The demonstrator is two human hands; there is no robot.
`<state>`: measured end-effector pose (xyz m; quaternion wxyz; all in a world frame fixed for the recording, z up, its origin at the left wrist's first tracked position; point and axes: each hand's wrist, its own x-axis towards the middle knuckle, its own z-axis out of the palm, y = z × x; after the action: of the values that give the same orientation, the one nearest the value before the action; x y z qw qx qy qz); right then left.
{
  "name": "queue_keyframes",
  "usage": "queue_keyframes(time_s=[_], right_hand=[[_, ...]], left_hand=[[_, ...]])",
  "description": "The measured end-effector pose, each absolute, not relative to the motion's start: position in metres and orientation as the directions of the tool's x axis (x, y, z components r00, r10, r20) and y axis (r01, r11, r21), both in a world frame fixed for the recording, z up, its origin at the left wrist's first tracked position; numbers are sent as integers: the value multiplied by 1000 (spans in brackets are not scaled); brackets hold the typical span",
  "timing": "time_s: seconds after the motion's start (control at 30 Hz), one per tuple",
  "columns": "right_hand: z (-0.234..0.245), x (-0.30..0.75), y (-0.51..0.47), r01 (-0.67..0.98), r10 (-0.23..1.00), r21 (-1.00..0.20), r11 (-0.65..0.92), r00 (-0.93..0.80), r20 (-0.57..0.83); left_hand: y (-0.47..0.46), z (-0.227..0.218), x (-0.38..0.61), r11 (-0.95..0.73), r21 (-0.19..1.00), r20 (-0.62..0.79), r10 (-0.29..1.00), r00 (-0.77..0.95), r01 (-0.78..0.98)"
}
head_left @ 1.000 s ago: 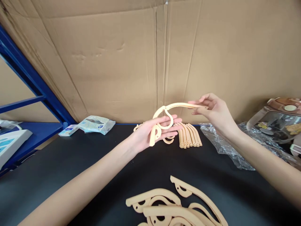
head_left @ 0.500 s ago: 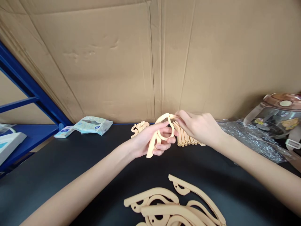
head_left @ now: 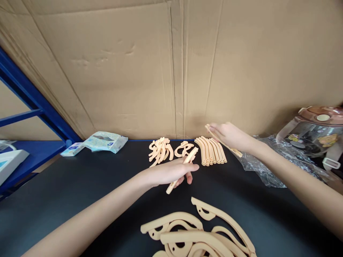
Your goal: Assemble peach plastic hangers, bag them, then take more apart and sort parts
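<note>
My left hand [head_left: 171, 173] is closed around a beige plastic hanger arm [head_left: 190, 156], tilted with its far end up to the right. Over the back right of the table, my right hand [head_left: 232, 136] grips a slim beige curved strip [head_left: 236, 152]. Just left of that strip, a row of similar curved strips [head_left: 210, 151] lies side by side. A pile of small hook-shaped pieces [head_left: 160, 150] is behind my left hand, with a few loose curved pieces [head_left: 183, 148] beside it. In front lies a heap of larger hanger arms [head_left: 198, 237].
Crumpled clear plastic [head_left: 270, 175] lies at right, in front of a transparent bottle with a brown lid [head_left: 321, 121]. A pale blue packet [head_left: 105, 142] rests at the back left, near a blue metal frame [head_left: 40, 96]. Cardboard [head_left: 120, 71] stands behind the black table [head_left: 66, 192].
My hands have moved apart. The slim strip is now separate in my right hand, which moved right; my left hand turned over and came slightly lower with the hanger arm.
</note>
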<state>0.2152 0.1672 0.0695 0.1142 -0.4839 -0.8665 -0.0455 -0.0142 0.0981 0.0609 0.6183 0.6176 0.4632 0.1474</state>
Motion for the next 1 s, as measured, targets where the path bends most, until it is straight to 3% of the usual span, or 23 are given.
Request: queue_keyframes(time_s=[0.13,0.27,0.73,1.0], right_hand=[[54,228,187,953,940,-87,292,-269,210],[39,222,190,977,973,-122,177,-155,171],[23,207,186,987,983,-132,91,-67,173],[39,215,186,928,979,-329,174,-128,158]], left_hand=[[101,54,-8,108,938,-268,831,488,330],[104,52,-2,64,967,-179,859,480,245],[107,43,-2,254,966,-249,867,432,48],[113,42,-10,278,958,-226,885,406,-73]])
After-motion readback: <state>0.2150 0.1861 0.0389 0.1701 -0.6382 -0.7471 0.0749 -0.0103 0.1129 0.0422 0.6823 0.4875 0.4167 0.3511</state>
